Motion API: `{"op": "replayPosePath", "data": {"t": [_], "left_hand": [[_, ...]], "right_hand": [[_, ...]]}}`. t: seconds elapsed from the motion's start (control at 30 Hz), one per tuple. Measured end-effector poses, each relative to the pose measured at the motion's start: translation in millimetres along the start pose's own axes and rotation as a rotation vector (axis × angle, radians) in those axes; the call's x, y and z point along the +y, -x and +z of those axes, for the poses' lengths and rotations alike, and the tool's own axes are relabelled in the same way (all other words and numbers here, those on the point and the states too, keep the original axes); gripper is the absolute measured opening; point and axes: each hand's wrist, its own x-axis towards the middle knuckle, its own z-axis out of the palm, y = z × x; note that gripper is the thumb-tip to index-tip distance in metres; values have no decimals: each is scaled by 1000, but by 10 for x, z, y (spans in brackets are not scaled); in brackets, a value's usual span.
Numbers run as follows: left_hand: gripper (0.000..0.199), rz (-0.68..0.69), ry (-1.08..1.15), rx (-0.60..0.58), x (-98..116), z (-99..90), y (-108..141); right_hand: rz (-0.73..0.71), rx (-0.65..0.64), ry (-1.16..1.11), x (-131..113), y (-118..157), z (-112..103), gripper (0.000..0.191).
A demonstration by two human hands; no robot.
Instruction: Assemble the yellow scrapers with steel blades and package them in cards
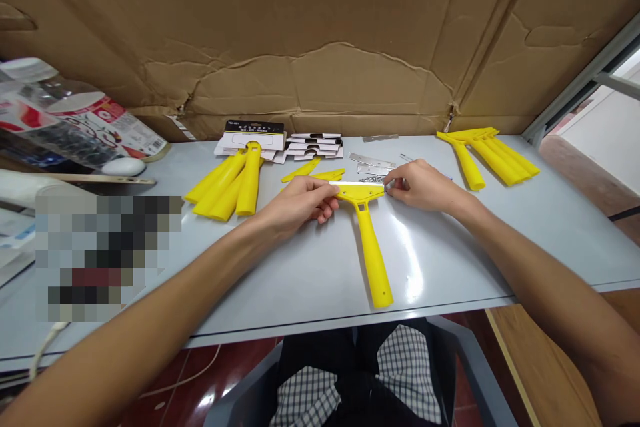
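A yellow plastic scraper [374, 250] lies on the table with its handle pointing toward me. Along the top of its wide head runs a thin metal blade [359, 183]. My left hand [307, 200] grips the left end of the head between thumb and fingers. At the right end, my right hand [413, 185] is closed in a pinch at the blade's tip. Just beyond the head is a small heap of screws [370, 179], partly hidden. Loose metal blades [373, 161] and yellow plastic strips [301, 169] lie behind it.
Several yellow scraper handles [227, 190] are piled at left, and more scrapers [500, 157] lie at right. Packaging cards [314, 147] are stacked at the back by a cardboard wall [320, 27]. Plastic bottles [100, 120] and a white mouse [123, 167] are at far left.
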Motion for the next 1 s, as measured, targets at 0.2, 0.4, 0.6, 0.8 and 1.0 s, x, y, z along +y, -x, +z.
{"op": "replayPosePath", "data": {"t": [0.2,0.4,0.6,0.8,1.0], "left_hand": [[34,8,-6,-11,-13,-7,-14],[34,7,-34,-1,28,48,44],[37,-26,-81,-10,117,178,169],[34,31,-85,-55,90,195,209],[34,49,-121,-87,58,188,201]], "right_hand": [[-22,-2,2,7,-5,17,22],[-31,96,-64,7,-3,-12,14],[-168,324,-304,-255,84,-29,11],[-278,339,-300,-492,152,153,11],[-273,283,-339,-539,130,253,11]]}}
